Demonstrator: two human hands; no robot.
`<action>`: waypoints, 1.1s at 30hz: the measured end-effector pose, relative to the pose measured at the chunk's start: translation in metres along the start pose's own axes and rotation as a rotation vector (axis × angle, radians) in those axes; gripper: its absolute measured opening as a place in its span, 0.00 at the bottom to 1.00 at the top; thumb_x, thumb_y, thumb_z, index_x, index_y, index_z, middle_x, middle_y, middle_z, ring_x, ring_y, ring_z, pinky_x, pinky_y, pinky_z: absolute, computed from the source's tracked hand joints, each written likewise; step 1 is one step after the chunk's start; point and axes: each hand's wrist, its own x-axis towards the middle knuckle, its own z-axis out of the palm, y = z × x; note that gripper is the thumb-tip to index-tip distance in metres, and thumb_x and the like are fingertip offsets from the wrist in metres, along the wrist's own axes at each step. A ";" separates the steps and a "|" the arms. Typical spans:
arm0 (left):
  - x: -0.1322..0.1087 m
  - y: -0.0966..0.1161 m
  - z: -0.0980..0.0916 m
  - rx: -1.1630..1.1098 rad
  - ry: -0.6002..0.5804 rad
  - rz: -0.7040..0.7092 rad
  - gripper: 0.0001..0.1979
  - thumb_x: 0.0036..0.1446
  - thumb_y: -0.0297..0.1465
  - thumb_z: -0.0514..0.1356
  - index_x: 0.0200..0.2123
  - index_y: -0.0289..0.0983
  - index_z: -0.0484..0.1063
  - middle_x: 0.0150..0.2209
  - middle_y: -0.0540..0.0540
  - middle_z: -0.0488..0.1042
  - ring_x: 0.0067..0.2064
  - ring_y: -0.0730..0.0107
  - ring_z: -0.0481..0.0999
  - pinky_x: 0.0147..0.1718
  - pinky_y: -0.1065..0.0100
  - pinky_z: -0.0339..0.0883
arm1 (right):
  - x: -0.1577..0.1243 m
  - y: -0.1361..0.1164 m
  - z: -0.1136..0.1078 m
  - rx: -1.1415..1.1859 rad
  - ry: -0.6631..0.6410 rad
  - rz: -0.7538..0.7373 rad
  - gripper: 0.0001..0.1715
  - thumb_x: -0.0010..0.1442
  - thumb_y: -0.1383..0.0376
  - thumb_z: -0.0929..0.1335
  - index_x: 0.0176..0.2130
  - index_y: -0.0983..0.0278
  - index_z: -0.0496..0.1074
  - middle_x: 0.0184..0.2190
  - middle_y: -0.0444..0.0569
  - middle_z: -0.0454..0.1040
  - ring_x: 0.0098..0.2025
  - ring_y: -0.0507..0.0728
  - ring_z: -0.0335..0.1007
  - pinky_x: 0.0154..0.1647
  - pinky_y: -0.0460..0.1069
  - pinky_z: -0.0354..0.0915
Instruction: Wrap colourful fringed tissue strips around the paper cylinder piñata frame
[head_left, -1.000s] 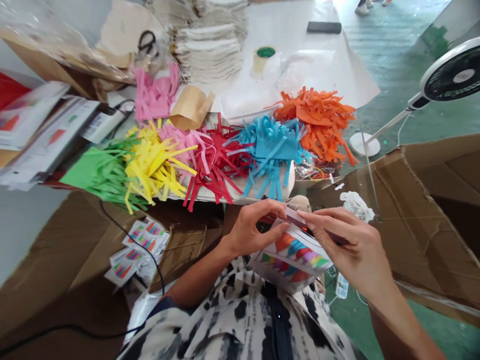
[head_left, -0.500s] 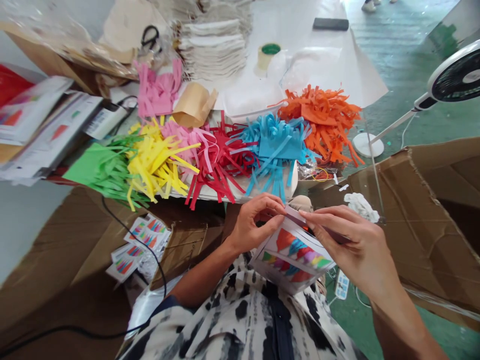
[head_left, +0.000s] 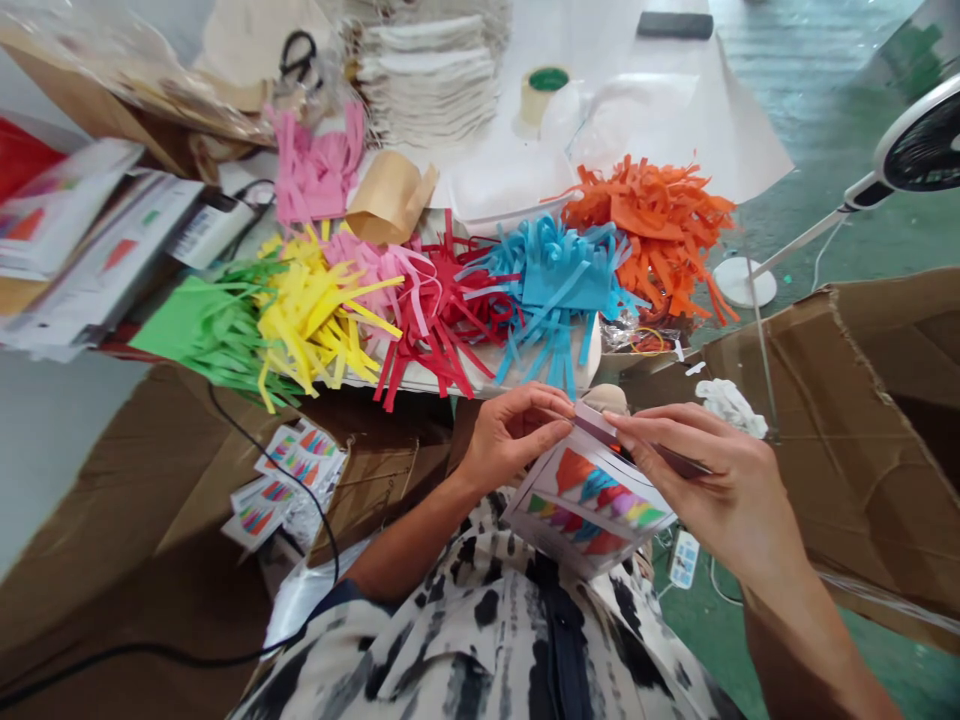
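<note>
Head view: the packet (head_left: 592, 510) was held before the shirt (head_left: 487, 640), its top flap pinched in the grips of the left hand (head_left: 514, 437) and right hand (head_left: 709, 472). Beyond the packet, blue tassels (head_left: 562, 280) overhung the counter (head_left: 590, 350); past these, orange tassels (head_left: 660, 235) lay right of it, a tape roll (head_left: 534, 104) farthest.

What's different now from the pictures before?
The whole view shifted a little: the blue fringe, orange fringe and fan now appear further right, and the shoes at the top slipped out of sight. Nothing was picked up or let go. The left hand and right hand still have their fingers at the top of the packet.
</note>
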 end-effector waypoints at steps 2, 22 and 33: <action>-0.001 -0.001 0.000 -0.007 0.003 0.004 0.10 0.59 0.37 0.73 0.40 0.37 0.84 0.44 0.42 0.81 0.44 0.65 0.82 0.43 0.67 0.77 | -0.001 0.001 0.000 0.009 -0.001 0.011 0.14 0.68 0.64 0.73 0.51 0.50 0.84 0.43 0.46 0.82 0.40 0.54 0.79 0.37 0.49 0.73; -0.007 -0.009 -0.001 -0.063 -0.016 0.001 0.09 0.61 0.34 0.72 0.43 0.37 0.82 0.48 0.41 0.79 0.46 0.67 0.83 0.44 0.69 0.79 | 0.004 -0.006 -0.005 0.016 -0.066 -0.013 0.16 0.69 0.68 0.71 0.50 0.49 0.84 0.44 0.45 0.82 0.42 0.53 0.78 0.36 0.46 0.72; -0.001 -0.001 -0.006 0.233 -0.168 0.172 0.11 0.69 0.31 0.64 0.53 0.41 0.82 0.50 0.41 0.80 0.52 0.63 0.81 0.44 0.70 0.77 | 0.004 -0.006 -0.021 0.048 -0.203 0.035 0.21 0.71 0.64 0.69 0.60 0.48 0.79 0.53 0.48 0.82 0.50 0.57 0.81 0.41 0.47 0.77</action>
